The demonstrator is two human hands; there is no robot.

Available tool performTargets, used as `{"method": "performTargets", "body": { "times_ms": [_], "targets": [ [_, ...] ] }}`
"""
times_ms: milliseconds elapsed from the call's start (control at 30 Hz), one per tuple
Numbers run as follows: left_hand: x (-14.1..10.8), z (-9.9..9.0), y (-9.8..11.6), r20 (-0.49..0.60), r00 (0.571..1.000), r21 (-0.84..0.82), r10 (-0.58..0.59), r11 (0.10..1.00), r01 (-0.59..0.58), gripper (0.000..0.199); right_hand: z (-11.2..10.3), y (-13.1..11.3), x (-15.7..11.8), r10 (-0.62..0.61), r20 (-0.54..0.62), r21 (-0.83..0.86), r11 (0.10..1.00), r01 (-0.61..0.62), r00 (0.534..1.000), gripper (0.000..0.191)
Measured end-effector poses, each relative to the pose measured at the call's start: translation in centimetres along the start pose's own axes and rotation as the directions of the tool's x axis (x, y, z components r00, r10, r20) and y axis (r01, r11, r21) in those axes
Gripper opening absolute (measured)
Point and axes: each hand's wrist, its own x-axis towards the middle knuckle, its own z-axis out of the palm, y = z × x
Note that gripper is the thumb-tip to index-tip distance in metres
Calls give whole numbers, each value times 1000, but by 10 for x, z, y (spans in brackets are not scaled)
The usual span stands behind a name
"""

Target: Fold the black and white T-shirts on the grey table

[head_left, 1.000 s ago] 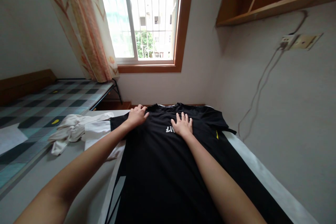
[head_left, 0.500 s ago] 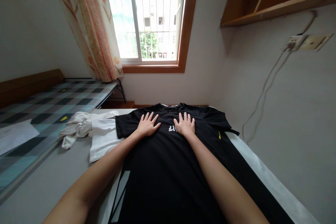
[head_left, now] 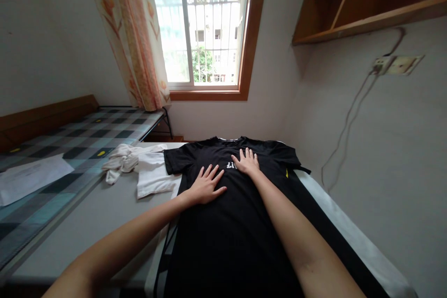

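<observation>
A black short-sleeved T-shirt [head_left: 230, 233] lies spread out, its collar toward the window and its lower part running out of view toward me. My left hand [head_left: 206, 186] rests flat on the left side of the shirt's chest, fingers spread. Higher up, beside the white print [head_left: 231, 165], my right hand [head_left: 247, 162] also lies flat on the fabric with its fingers apart and partly covers the lettering. Under the shirt is a white cloth [head_left: 349, 214] on the table [head_left: 94, 223].
Left of the shirt's sleeve lie a folded white cloth [head_left: 150, 179] and a crumpled whitish cloth [head_left: 122, 160]. A bed with a checked cover [head_left: 115, 123] stands at the left, papers [head_left: 35, 174] on it. A wall shelf [head_left: 366, 18] and a hanging cable [head_left: 344, 135] are at the right.
My left hand has slid down the shirt, toward me, and stays flat on it. My right hand remains near the print. The view has shifted slightly.
</observation>
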Motion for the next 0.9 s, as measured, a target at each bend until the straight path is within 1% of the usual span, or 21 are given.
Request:
{"method": "performTargets", "body": {
  "times_ms": [67,167,333,500,633,767,833,900],
  "targets": [
    [-16,-1,6,6,1000,18,12,1000,-12,74,-1,8,-9,-35,22,-15,999,36,999,84],
    [-33,-3,13,11,999,37,32,999,-32,72,-1,23,-31,-69,19,-31,997,70,997,84],
    [-48,-3,21,13,1000,53,28,998,-28,69,2,53,-81,-146,-21,-76,987,144,989,81],
    [-72,2,28,-57,996,72,71,995,-67,63,8,82,-139,-233,-67,-125,967,224,970,79],
    [-95,5,32,-107,989,69,101,993,-94,59,13,99,-179,-276,-99,-153,953,260,956,77],
    [-116,6,37,-136,985,25,106,994,-103,57,20,113,-210,-300,-150,-149,949,278,942,74],
    [-123,5,39,-151,984,-31,99,994,-105,56,23,119,-223,-309,-183,-141,948,286,933,71],
    [-126,2,36,-197,979,-117,58,990,-82,52,24,123,-233,-313,-202,-135,947,291,928,69]
  ]
}}
